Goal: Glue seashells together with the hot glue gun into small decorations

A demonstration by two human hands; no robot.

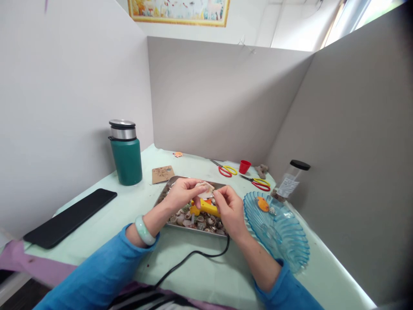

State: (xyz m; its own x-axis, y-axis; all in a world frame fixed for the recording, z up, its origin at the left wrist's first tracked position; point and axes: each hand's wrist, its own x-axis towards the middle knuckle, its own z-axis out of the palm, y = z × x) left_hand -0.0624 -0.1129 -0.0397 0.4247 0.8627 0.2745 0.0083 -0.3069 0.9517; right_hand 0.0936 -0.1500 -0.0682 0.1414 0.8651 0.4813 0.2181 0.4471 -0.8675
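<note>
A pale scallop-like seashell (205,190) is pinched between the thumb and fingers of my left hand (184,193), above a metal tray (195,230) of shells. My right hand (230,210) is closed, its thumb and fingertips together at the shell's right edge. Whether those fingertips grip the shell or something tiny cannot be made out. Below both hands, a yellow glue gun (206,207) lies across the tray, partly hidden by my right hand. Many small mixed seashells (206,223) fill the tray around it.
A black cord (190,255) runs from the tray towards me. To the right are a blue ribbed plate (298,241), a clear jar (290,181), two scissors (227,170) and a red cup (245,166). Leftward stand a green bottle (126,159) and a black flat pad (72,217). Grey panels surround the table.
</note>
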